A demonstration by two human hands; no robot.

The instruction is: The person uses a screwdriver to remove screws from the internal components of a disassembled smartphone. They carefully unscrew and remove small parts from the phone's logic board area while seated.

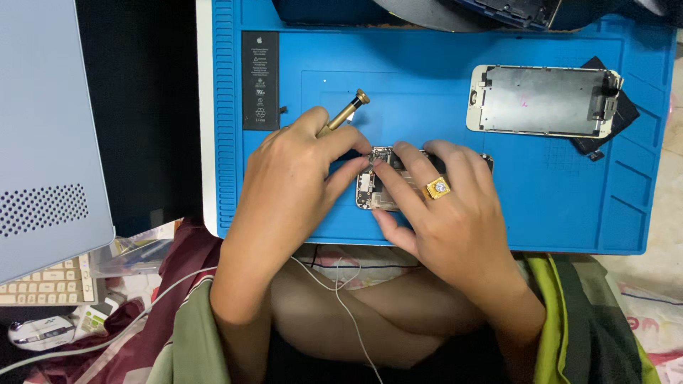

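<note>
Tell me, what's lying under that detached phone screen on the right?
Under the detached screen panel a dark flat piece sticks out at its right edge, resting on the blue mat. How far it runs beneath is covered.

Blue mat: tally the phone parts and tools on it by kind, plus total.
On the blue mat:
Opened phone body, under both hands: 1
Detached screen panel, face down: 1
Black battery: 1
Brass-coloured screwdriver, in the left hand: 1
Dark part under the panel, kind unclear: 1
Total: 5
The right hand steadies the phone body.
</note>
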